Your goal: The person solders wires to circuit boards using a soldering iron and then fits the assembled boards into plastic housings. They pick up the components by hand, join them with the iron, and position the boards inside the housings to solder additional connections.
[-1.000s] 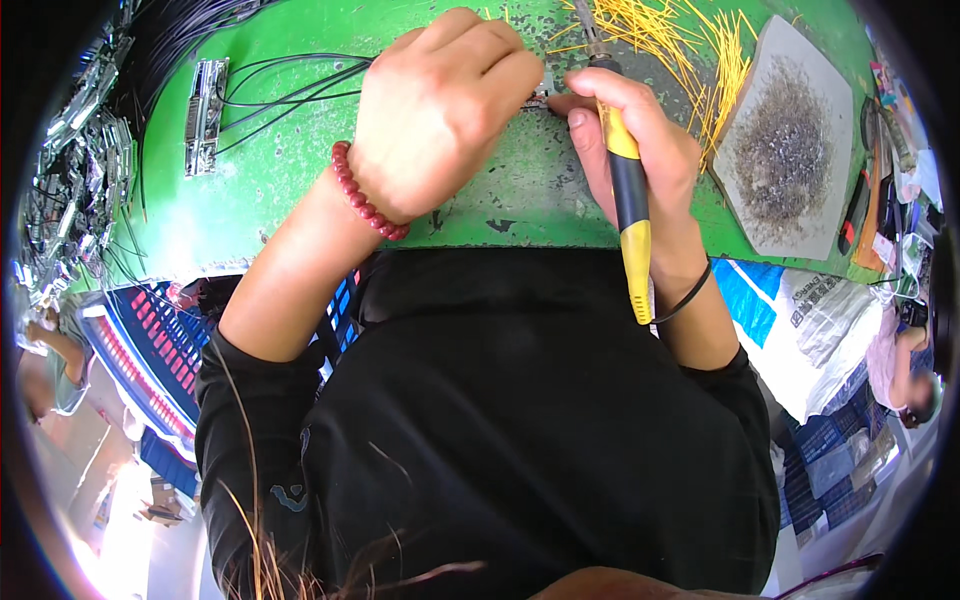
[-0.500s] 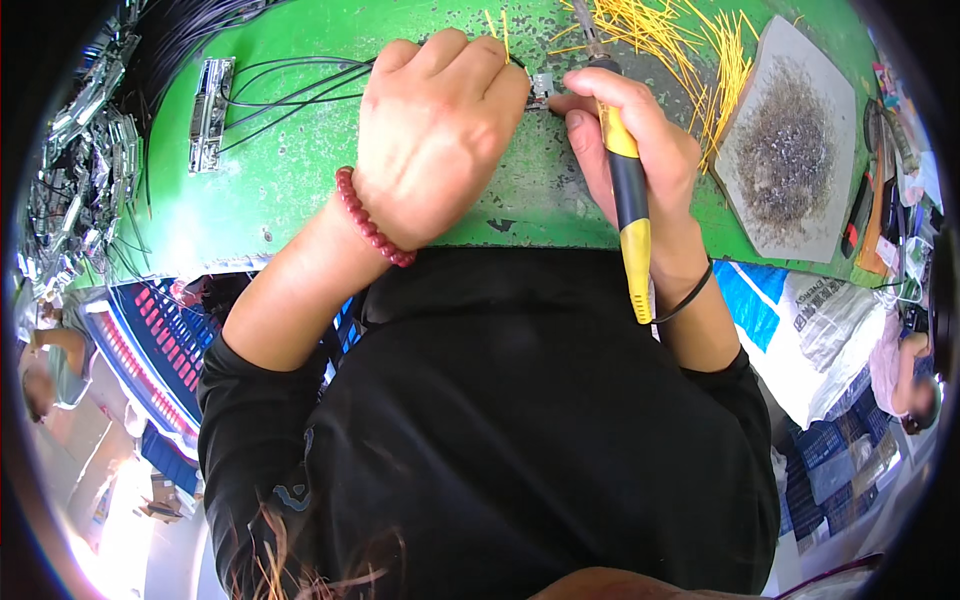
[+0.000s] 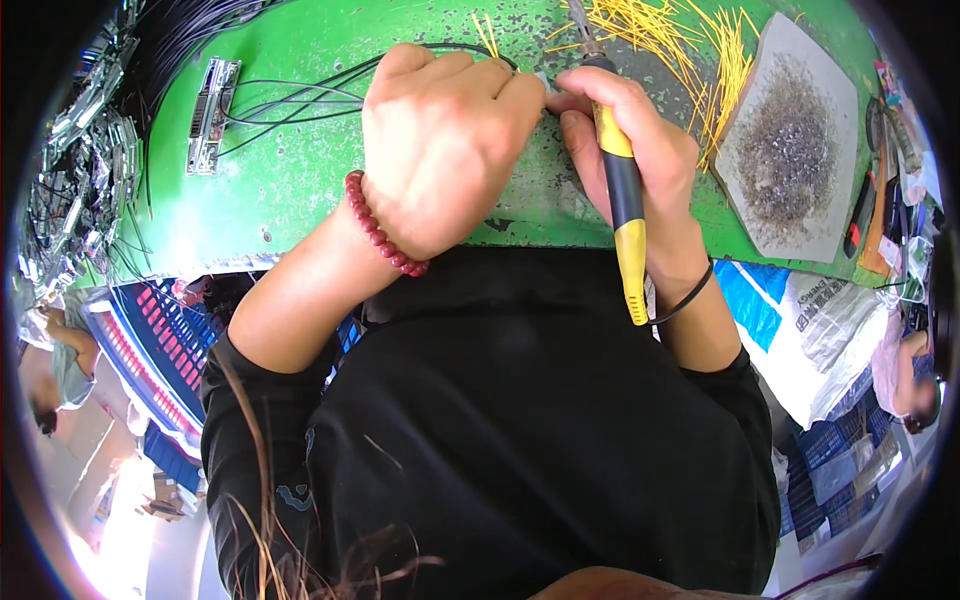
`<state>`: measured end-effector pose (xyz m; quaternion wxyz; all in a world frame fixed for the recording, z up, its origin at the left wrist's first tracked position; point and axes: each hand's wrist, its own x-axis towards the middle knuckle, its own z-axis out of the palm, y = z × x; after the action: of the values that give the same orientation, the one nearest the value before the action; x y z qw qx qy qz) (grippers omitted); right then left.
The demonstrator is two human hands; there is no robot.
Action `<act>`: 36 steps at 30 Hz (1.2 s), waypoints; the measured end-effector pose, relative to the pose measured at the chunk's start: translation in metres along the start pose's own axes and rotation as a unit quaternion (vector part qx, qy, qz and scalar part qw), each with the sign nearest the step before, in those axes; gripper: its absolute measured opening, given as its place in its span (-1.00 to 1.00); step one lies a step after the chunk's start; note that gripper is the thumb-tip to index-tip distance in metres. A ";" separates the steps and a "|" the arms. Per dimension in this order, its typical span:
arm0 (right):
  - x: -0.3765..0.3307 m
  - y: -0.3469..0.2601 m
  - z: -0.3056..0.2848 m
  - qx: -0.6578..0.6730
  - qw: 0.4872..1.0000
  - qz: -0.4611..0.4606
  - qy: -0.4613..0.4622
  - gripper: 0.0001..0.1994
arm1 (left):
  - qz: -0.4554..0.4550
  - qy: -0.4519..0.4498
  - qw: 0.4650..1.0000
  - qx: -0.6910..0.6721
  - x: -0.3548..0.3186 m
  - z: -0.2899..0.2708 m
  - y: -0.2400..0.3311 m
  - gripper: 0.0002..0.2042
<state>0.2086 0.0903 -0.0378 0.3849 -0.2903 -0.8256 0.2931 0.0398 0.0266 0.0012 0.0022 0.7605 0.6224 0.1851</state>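
My left hand [image 3: 450, 150] is curled closed with its back up, a red bead bracelet at the wrist. Two thin yellow wires [image 3: 486, 38] stick out beyond its knuckles, and black cables [image 3: 300, 100] run in behind it; what its fingers grip is hidden. My right hand [image 3: 640, 140] is wrapped round the yellow and black handle of a soldering iron [image 3: 627, 200]. The iron's metal end points up and away, toward the far edge of view. My right fingertips almost meet the left ones, with a tiny pale part barely showing between them.
A metal-cased strip [image 3: 212, 115] lies left on the green table [image 3: 290, 210]. Shiny metal parts [image 3: 85, 180] pile up at far left. Yellow wires [image 3: 650, 35] are scattered beyond my right hand. Dark grains cover a grey board [image 3: 830, 220] at right; tools [image 3: 880, 220] lie past it.
My left hand has shifted slightly right and nearer, and now covers most of the small metal part between the hands. The yellow wires lean further left. My right hand barely moved.
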 end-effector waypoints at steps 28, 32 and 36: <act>0.000 -0.001 -0.004 0.034 0.999 0.014 -0.015 -0.64 | -0.054 0.017 0.988 -0.146 0.008 0.013 -0.011 -0.97; 0.000 -0.001 -0.005 0.083 0.996 0.032 -0.018 -0.69 | -0.040 0.000 0.987 -0.153 0.011 0.012 -0.013 -0.95; -0.001 -0.008 -0.015 0.178 0.980 0.090 0.013 -0.72 | -0.047 -0.013 0.985 -0.165 0.013 0.010 -0.014 -0.95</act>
<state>0.2192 0.0879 -0.0250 0.4131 -0.2936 -0.7258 0.4652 0.0312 0.0439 -0.0077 0.1442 0.7218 0.6184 0.2752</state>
